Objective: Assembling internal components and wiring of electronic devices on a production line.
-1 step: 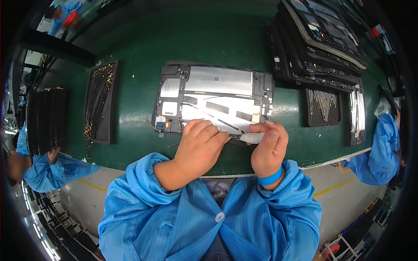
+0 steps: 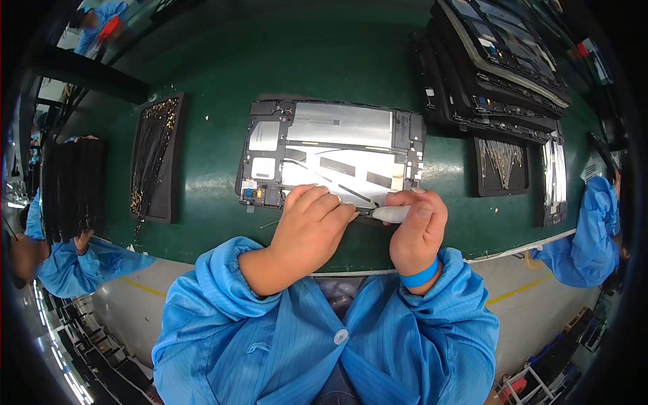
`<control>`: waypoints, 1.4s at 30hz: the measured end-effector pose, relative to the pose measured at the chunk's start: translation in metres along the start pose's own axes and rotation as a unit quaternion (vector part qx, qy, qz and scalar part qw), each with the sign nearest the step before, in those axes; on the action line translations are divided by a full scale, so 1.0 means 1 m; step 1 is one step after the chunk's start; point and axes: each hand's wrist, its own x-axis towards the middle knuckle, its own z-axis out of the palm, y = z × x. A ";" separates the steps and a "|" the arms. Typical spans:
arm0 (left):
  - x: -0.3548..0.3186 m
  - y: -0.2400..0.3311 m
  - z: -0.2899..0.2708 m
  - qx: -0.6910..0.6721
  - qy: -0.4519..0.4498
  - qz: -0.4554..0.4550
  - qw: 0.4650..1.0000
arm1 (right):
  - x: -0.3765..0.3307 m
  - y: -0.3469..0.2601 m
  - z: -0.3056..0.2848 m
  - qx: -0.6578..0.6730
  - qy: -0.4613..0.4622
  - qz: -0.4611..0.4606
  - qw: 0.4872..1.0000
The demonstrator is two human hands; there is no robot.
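An opened tablet (image 2: 324, 158) with a silvery inside and black frame lies in front of me. My left hand (image 2: 312, 219) is closed at its near edge, fingertips pressed together on the frame. A thin cable (image 2: 270, 224) sticks out from beneath that hand; its other end is hidden. Closed at the near right edge, my right hand (image 2: 417, 229) pinches a white, tapered tool (image 2: 389, 214). The tool's dark narrow tip meets the frame beside my left fingertips. Its exact kind is unclear.
Left of the tablet, a black tray (image 2: 169, 162) holds many thin black cables with gold ends. Stacked tablet housings (image 2: 493, 74) rise at far right, above a smaller tray (image 2: 503, 191) of pale cables. Black stacked pieces (image 2: 74, 189) stand far left, beside a co-worker's sleeve (image 2: 74, 270).
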 end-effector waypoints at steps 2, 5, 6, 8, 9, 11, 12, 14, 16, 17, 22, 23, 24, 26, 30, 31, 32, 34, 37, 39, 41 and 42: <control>0.002 -0.001 0.001 0.001 0.004 0.002 1.000 | 0.002 0.001 -0.001 0.008 -0.004 0.000 1.000; 0.005 -0.002 -0.001 0.004 0.007 0.003 1.000 | 0.006 0.001 0.000 0.024 -0.004 -0.031 0.999; 0.005 -0.001 -0.002 0.005 0.005 0.004 1.000 | 0.009 0.001 0.000 0.033 0.003 -0.061 0.998; 0.005 0.000 -0.006 0.011 -0.027 -0.009 1.000 | 0.020 -0.012 -0.007 -0.060 -0.098 -0.076 0.990; 0.006 0.002 -0.009 0.006 -0.064 -0.014 0.998 | 0.027 -0.021 -0.008 -0.162 -0.183 -0.092 0.965; 0.003 -0.002 -0.007 0.000 -0.073 0.006 0.997 | 0.029 -0.031 0.001 -0.210 -0.219 -0.116 0.946; -0.002 -0.003 -0.007 0.013 -0.086 0.022 0.996 | 0.024 -0.033 0.003 -0.234 -0.226 -0.118 0.938; -0.001 -0.006 -0.005 -0.011 -0.036 0.029 0.999 | 0.018 -0.020 0.005 -0.214 -0.178 -0.106 0.954; 0.000 -0.005 -0.007 0.009 -0.053 0.052 0.997 | 0.018 -0.021 0.007 -0.185 -0.120 -0.103 0.970; 0.002 -0.009 -0.011 0.002 -0.092 0.071 0.993 | 0.024 -0.012 0.007 -0.198 -0.078 -0.105 0.971; 0.013 -0.056 -0.063 0.277 0.166 -0.117 0.939 | 0.045 -0.044 -0.011 0.000 -0.017 0.211 0.977; 0.007 -0.065 -0.068 0.288 0.231 -0.195 0.909 | 0.044 -0.045 -0.021 0.001 -0.002 0.236 0.972; -0.005 -0.062 -0.068 0.244 0.248 -0.235 0.908 | 0.039 -0.041 -0.027 -0.015 0.041 0.256 0.966; -0.029 -0.053 -0.062 0.099 0.202 -0.305 0.925 | 0.032 -0.033 -0.042 -0.030 0.080 0.273 0.958; -0.038 -0.059 -0.055 -0.062 0.090 -0.378 0.919 | 0.027 -0.022 -0.051 -0.066 -0.079 0.491 0.865; -0.038 -0.065 -0.055 -0.061 0.091 -0.378 0.919 | 0.028 -0.023 -0.047 -0.060 -0.090 0.533 0.839; -0.036 -0.071 -0.056 -0.067 0.100 -0.379 0.917 | 0.028 -0.027 -0.043 -0.058 -0.097 0.559 0.821; -0.031 -0.085 -0.064 -0.074 0.110 -0.378 0.916 | 0.026 -0.038 -0.031 -0.023 -0.156 0.556 0.816; -0.024 -0.102 -0.073 -0.137 0.083 -0.401 0.902 | 0.030 -0.048 -0.010 0.022 -0.220 0.536 0.815; -0.019 -0.110 -0.060 -0.282 0.401 -0.453 0.745 | 0.049 -0.063 0.022 0.095 -0.131 0.507 0.847; -0.020 -0.124 -0.046 -0.286 0.438 -0.440 0.730 | 0.073 -0.067 0.050 0.080 -0.092 0.484 0.867; -0.020 -0.123 -0.044 -0.284 0.428 -0.436 0.739 | 0.088 -0.067 0.064 0.083 -0.066 0.485 0.868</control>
